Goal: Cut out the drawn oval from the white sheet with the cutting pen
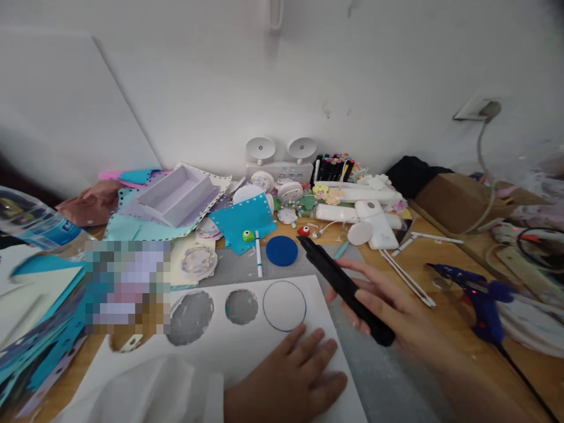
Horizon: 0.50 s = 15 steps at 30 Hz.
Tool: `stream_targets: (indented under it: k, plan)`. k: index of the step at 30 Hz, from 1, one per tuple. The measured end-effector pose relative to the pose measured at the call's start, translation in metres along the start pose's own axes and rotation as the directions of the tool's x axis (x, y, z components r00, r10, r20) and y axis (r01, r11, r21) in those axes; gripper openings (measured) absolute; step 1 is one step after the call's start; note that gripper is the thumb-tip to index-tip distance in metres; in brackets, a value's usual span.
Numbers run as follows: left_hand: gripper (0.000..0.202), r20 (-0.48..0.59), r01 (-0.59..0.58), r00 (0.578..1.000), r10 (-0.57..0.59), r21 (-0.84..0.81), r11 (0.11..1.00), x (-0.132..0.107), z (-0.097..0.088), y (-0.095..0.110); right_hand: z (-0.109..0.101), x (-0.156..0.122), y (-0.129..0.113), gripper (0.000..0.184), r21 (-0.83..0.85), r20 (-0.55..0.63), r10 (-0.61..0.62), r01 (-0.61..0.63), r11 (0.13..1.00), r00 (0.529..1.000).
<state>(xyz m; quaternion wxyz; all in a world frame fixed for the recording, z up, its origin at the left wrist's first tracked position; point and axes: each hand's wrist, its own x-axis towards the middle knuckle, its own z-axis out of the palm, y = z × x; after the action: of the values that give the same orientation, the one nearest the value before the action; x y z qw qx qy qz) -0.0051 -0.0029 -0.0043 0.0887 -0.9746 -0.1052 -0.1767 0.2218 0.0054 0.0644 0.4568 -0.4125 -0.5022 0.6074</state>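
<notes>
Wearing white on left arm: sleeve (154,390) at 7 o'clock, plain, loose, soft creases, greyish shading in the folds. Ending at wrist in flat, straight-edged cuff (215,396), same white. Left hand (295,376) at 6 o'clock: bare, rounded fingertips. Right hand (396,308) at 4 o'clock: bare too. Right forearm (467,364), same direction, further out: bare to frame edge.

It looked like a small craft corner, whether at home or in a studio unclear: against a plain white wall (198,88), a wooden worktop (449,341) carried a cutting mat (363,359), a hole-cut white sheet (132,358), a glue gun (480,291), bunched markers (332,170) and flower ornaments (321,192).
</notes>
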Motion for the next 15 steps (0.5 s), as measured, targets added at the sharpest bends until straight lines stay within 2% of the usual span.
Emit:
stream_targets:
  k: [2,5,8,11,13,14,15]
  plan:
    - [0.021,-0.060,0.052,0.997,-0.051,0.011,0.999,0.007,0.002,0.006,0.001,0.019,-0.004,0.039,0.013,-0.005,-0.010,0.010,1.000,1.000]
    - [0.012,-0.192,0.151,0.972,-0.136,0.065,0.986,0.020,0.017,0.018,0.004,0.045,-0.006,0.031,0.060,-0.012,-0.023,0.024,0.998,1.000]
    - [0.012,-0.372,0.266,0.900,-0.227,0.056,0.962,0.029,0.042,0.028,-0.002,0.059,-0.003,0.025,0.141,-0.023,0.039,-0.036,0.989,0.999]
    - [0.009,-0.483,0.354,0.824,-0.296,0.031,0.935,0.028,0.064,0.035,-0.020,0.060,-0.004,0.038,0.136,-0.023,0.111,-0.107,0.985,0.994]
    - [0.011,-0.442,0.351,0.849,-0.290,0.062,0.934,0.023,0.071,0.037,-0.034,0.055,-0.006,0.053,-0.032,-0.047,0.085,-0.087,0.996,0.995]
    - [0.014,-0.387,0.337,0.880,-0.274,0.104,0.936,0.019,0.073,0.038,-0.040,0.052,-0.006,0.059,-0.218,-0.094,0.018,-0.038,0.975,0.995]
    - [0.015,-0.298,0.326,0.914,-0.274,0.142,0.934,0.015,0.072,0.038,-0.045,0.048,-0.005,0.064,-0.421,-0.147,-0.078,0.009,0.907,0.986]
